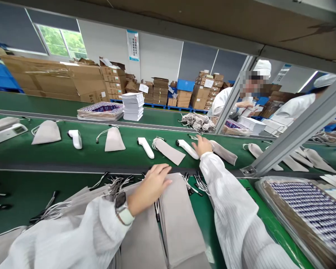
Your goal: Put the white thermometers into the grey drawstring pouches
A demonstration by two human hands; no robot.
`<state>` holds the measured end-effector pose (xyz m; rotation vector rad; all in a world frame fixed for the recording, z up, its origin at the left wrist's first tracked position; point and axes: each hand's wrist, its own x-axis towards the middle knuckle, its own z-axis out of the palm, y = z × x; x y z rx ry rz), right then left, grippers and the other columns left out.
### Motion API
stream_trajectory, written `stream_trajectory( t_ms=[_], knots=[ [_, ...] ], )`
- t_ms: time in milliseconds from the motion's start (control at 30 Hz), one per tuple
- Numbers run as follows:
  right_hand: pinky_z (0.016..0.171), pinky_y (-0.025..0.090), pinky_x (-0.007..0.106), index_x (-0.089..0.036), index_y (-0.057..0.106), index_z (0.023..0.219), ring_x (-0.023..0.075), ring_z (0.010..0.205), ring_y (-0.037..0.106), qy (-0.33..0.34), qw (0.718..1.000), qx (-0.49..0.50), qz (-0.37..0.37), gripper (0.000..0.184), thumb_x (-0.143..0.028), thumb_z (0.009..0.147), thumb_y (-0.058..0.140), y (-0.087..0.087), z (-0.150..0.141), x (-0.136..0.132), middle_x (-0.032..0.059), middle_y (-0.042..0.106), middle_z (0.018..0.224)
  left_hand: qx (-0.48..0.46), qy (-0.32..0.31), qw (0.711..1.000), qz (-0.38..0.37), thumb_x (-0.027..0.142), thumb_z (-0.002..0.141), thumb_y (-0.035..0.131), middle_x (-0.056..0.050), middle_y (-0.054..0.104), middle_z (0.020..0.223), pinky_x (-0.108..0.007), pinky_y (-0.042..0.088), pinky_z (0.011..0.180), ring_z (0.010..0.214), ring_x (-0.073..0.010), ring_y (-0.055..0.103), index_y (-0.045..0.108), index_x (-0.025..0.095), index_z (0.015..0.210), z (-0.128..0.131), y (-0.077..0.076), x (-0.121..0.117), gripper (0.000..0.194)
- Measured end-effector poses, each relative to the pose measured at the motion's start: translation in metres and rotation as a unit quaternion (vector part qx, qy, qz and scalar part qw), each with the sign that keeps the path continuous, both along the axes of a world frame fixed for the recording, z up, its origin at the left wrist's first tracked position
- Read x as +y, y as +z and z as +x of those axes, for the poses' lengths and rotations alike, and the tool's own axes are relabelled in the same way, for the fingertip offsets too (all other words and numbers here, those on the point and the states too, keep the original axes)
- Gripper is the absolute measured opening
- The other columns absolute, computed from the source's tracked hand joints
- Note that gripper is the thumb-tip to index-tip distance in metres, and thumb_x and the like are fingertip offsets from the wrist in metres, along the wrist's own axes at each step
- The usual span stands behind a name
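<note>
My left hand (pixel 151 186), with a watch on its wrist, has its fingers stretched out over a pile of grey drawstring pouches (pixel 182 220); it holds nothing I can see. Farther forward, my right hand (pixel 203 145) reaches over the green conveyor belt (pixel 123 160), fingers apart. It is between a white handheld thermometer (pixel 187 148) on its left and a grey pouch (pixel 225 152) on its right, close to both. Left of these lie another pouch (pixel 169 150) and a second thermometer (pixel 145 147). Whether the right fingertips touch anything is hard to tell.
A box of batteries (pixel 308 213) stands at the right, near a slanted metal post (pixel 296 127). Beyond the belt are a battery tray (pixel 100 111), stacked white booklets (pixel 133 106) and bundled pouches (pixel 197 121). Two co-workers in white work at the far right. A shelf hangs overhead.
</note>
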<state>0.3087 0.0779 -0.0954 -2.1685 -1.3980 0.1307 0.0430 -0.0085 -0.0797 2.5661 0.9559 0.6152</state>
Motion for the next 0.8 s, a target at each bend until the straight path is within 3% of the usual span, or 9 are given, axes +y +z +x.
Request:
stream_trajectory(
  t_ms=[100,200,300,367,433,500,567,667,800],
  knots=[
    [0.089,0.030,0.042,-0.019,0.046,0.115,0.0307,0.107,0.043,0.052,0.998,0.022,-0.031,0.051,-0.015,0.066,0.061,-0.008,-0.013,0.008,0.0145,0.053,0.107,0.011,0.012,1.000,-0.005,0.026,0.083,0.046,-0.006,0.057,0.095,-0.035,0.041,0.083,0.092,-0.0205,0.047,0.058,0.015,0.100,-0.003,-0.014,0.017,0.023],
    [0.087,0.033,0.043,-0.018,0.045,0.116,0.0302,0.102,0.048,0.065,0.995,0.061,-0.034,0.051,-0.009,0.067,0.058,-0.011,-0.016,0.010,0.0143,0.055,0.103,0.010,0.001,1.000,0.010,0.023,0.083,0.046,-0.005,0.055,0.091,-0.032,0.039,0.081,0.090,-0.0191,0.044,0.061,0.018,0.090,-0.006,-0.016,0.016,0.017],
    [0.086,0.038,0.041,-0.020,0.027,0.127,0.0250,0.102,0.051,0.068,0.992,0.108,-0.001,0.055,-0.018,0.076,0.049,0.001,-0.016,0.007,0.0128,0.053,0.107,0.012,-0.022,0.999,0.030,0.022,0.085,0.042,-0.004,0.053,0.085,-0.032,0.038,0.078,0.086,-0.0188,0.042,0.061,0.020,0.083,-0.006,-0.011,0.010,0.019],
    [0.080,0.044,0.037,-0.022,0.012,0.131,0.0203,0.097,0.055,0.109,0.978,0.179,0.021,0.061,-0.024,0.080,0.045,0.017,-0.021,0.002,0.0099,0.055,0.106,0.018,-0.039,0.998,0.039,0.022,0.086,0.040,-0.003,0.052,0.080,-0.032,0.036,0.075,0.083,-0.0188,0.041,0.058,0.020,0.081,-0.006,-0.009,0.008,0.019],
    [0.074,0.048,0.036,-0.029,0.003,0.129,0.0185,0.091,0.058,0.205,0.924,0.322,0.027,0.073,-0.025,0.075,0.053,0.034,-0.033,-0.007,0.0054,0.056,0.100,0.024,-0.055,0.997,0.043,0.022,0.087,0.039,-0.003,0.051,0.079,-0.033,0.035,0.073,0.080,-0.0188,0.041,0.054,0.018,0.078,-0.005,-0.010,0.007,0.018],
    [0.070,0.050,0.038,-0.034,0.005,0.126,0.0197,0.085,0.061,0.300,0.834,0.463,0.020,0.086,-0.020,0.065,0.064,0.050,-0.048,-0.017,0.0010,0.057,0.092,0.029,-0.068,0.996,0.041,0.023,0.088,0.037,-0.003,0.050,0.077,-0.032,0.034,0.071,0.079,-0.0185,0.040,0.050,0.017,0.075,-0.004,-0.011,0.008,0.019],
    [0.066,0.050,0.040,-0.036,0.011,0.123,0.0213,0.080,0.062,0.343,0.778,0.525,0.001,0.090,-0.016,0.057,0.069,0.060,-0.064,-0.027,-0.0018,0.056,0.084,0.029,-0.072,0.996,0.035,0.024,0.089,0.034,-0.002,0.049,0.076,-0.031,0.033,0.069,0.077,-0.0180,0.040,0.046,0.018,0.073,-0.004,-0.011,0.008,0.021],
    [0.062,0.051,0.040,-0.036,0.017,0.118,0.0222,0.075,0.063,0.359,0.758,0.544,-0.022,0.086,-0.016,0.054,0.071,0.067,-0.080,-0.038,-0.0027,0.055,0.082,0.014,-0.056,0.998,0.022,0.024,0.090,0.027,-0.001,0.047,0.075,-0.031,0.034,0.068,0.076,-0.0175,0.039,0.041,0.019,0.076,-0.002,-0.008,0.007,0.021],
    [0.060,0.051,0.042,-0.035,0.023,0.112,0.0207,0.069,0.063,0.363,0.751,0.550,-0.041,0.075,-0.023,0.057,0.071,0.068,-0.084,-0.040,-0.0026,0.055,0.085,-0.013,-0.035,0.999,0.010,0.025,0.091,0.024,0.000,0.046,0.076,-0.030,0.035,0.069,0.075,-0.0165,0.038,0.037,0.019,0.076,-0.001,0.000,0.005,0.020]
  ],
)
